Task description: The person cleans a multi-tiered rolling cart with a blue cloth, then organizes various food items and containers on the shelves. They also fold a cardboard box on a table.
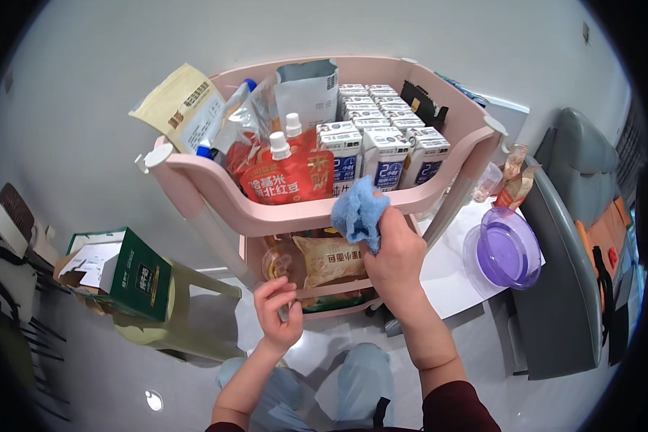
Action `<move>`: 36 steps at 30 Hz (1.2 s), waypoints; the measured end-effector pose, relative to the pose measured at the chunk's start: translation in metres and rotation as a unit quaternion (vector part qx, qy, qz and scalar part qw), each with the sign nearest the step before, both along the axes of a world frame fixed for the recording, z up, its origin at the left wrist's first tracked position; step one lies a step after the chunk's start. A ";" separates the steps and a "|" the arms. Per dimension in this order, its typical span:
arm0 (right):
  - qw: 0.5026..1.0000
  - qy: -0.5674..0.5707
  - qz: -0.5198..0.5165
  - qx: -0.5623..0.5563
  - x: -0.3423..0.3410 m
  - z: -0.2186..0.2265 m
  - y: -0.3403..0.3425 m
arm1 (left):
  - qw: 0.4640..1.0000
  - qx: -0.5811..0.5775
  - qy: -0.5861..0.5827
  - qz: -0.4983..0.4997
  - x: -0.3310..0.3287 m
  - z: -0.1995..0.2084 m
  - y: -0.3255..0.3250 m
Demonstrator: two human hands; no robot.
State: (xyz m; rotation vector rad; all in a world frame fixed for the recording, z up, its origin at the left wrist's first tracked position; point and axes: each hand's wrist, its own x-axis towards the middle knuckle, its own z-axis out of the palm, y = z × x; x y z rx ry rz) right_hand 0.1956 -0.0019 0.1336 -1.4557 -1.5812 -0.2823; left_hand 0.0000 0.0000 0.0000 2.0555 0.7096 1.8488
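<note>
My right hand (402,248) is closed around a crumpled blue cloth (360,210), which lies against the front rim of a pink cart's top tier (281,217). My left hand (279,314) is at the left front of the tier below, fingers loosely bent and apart, nothing seen in them. Whether its fingertips touch that tier's rim I cannot tell. Behind the cloth, white milk cartons (385,155) stand in rows in the top tier. Red spouted pouches (286,173) sit left of them. A yellowish bread packet (330,261) lies in the lower tier.
A green cardboard box (140,277) rests on a pale green stool (201,317) at left. To the right, a purple plastic basin (510,248) is on a white table (439,277), beside a grey chair (554,309). A cream package (176,108) juts over the cart's left edge.
</note>
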 end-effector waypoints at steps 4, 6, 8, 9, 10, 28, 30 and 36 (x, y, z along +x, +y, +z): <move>0.998 -0.025 0.030 0.042 0.014 -0.009 0.000 | 0.999 -0.002 -0.013 0.031 -0.012 0.002 0.004; 0.995 -0.014 0.080 0.056 0.022 -0.020 -0.002 | 0.997 -0.028 -0.047 0.053 -0.013 0.000 0.007; 0.987 0.015 0.150 0.047 0.023 -0.049 -0.012 | 0.995 -0.055 -0.066 0.049 -0.012 -0.008 0.009; 0.987 0.024 0.156 -0.011 0.020 -0.065 -0.020 | 0.993 -0.074 -0.075 0.047 -0.011 -0.011 0.008; 0.980 0.041 0.174 -0.083 0.012 -0.076 -0.023 | 0.988 -0.105 -0.107 0.026 -0.014 -0.010 0.007; 0.910 -0.169 0.223 0.306 -0.143 0.053 0.049 | 0.955 -0.212 -0.194 -0.075 -0.063 0.001 0.036; 0.894 -0.175 0.217 0.352 -0.166 0.059 0.067 | 0.946 -0.215 -0.222 -0.098 -0.069 -0.003 0.039; 0.906 -0.257 0.170 0.289 -0.168 -0.038 0.074 | 0.900 -0.256 -0.287 -0.207 -0.081 -0.005 0.045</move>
